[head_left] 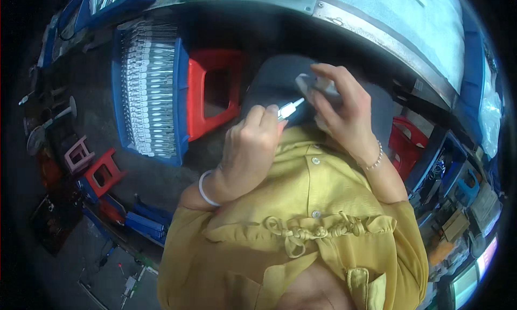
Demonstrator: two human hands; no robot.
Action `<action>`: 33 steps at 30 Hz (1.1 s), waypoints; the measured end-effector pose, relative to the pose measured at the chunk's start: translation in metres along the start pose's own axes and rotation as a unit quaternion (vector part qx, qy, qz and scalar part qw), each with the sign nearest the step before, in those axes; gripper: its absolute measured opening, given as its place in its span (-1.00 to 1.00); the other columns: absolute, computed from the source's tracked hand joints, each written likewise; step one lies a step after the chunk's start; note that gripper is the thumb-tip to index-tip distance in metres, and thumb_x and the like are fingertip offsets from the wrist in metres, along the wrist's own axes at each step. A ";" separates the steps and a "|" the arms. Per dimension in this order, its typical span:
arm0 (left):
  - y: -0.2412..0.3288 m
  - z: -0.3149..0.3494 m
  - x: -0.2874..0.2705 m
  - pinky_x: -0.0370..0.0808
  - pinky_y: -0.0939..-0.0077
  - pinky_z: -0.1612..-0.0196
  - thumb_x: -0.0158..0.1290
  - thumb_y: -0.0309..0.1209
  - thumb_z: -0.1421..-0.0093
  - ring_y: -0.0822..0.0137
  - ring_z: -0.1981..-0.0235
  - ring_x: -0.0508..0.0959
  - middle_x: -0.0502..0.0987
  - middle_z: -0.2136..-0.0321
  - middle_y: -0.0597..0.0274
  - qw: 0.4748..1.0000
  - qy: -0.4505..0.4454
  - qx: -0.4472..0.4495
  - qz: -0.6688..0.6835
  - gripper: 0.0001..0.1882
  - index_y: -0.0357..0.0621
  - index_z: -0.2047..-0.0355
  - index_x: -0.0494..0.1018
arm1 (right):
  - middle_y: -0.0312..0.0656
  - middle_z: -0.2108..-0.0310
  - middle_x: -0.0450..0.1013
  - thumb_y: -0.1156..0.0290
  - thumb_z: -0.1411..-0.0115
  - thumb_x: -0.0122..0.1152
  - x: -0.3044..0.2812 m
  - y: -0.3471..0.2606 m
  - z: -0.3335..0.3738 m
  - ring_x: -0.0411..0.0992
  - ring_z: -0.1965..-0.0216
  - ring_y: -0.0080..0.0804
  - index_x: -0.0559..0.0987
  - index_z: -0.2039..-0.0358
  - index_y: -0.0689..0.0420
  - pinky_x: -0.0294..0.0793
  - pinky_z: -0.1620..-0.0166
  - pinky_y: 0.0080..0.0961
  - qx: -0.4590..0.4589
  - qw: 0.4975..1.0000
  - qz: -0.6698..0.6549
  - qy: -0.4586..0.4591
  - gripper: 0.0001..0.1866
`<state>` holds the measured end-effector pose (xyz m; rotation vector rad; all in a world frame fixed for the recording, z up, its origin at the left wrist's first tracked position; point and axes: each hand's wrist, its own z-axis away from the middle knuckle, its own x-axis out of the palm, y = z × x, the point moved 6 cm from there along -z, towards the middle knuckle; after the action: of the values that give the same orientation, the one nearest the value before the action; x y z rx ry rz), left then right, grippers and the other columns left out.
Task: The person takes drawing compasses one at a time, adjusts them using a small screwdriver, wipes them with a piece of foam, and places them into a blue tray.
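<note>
My left hand is closed around a small white plastic piece with a narrow tip, which sticks out past the thumb toward the other hand. Beside it, my right hand has its fingers curled about a pale, greyish piece, blurred by motion, so its kind cannot be made out. Both hands are above my lap, close together but apart. On the left, a blue crate holds many slim metal pieces with white ends, laid in a tight row.
The blue crate sits against a red plastic stool. A metal-edged worktable runs along the far side. Smaller red stools stand at left, and another red seat at right. Blue bins with assorted parts line the right side.
</note>
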<state>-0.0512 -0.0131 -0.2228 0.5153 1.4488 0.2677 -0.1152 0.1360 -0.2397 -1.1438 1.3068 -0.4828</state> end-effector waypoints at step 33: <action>-0.003 -0.040 -0.003 0.44 0.20 0.49 0.23 -0.49 -0.06 0.02 0.49 0.51 0.45 0.44 0.04 0.997 0.002 0.066 0.038 -0.69 -0.24 0.17 0.46 | -0.11 0.39 0.46 0.49 -0.04 0.25 -0.029 0.031 -0.013 0.47 0.42 -0.26 0.57 0.15 0.17 0.45 0.33 -0.44 0.069 0.995 -0.003 0.072 -0.69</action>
<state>-0.0915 -0.0102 -0.2237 0.6797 1.4590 0.2348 -0.1438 0.1679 -0.2496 -1.0128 1.3719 -0.6601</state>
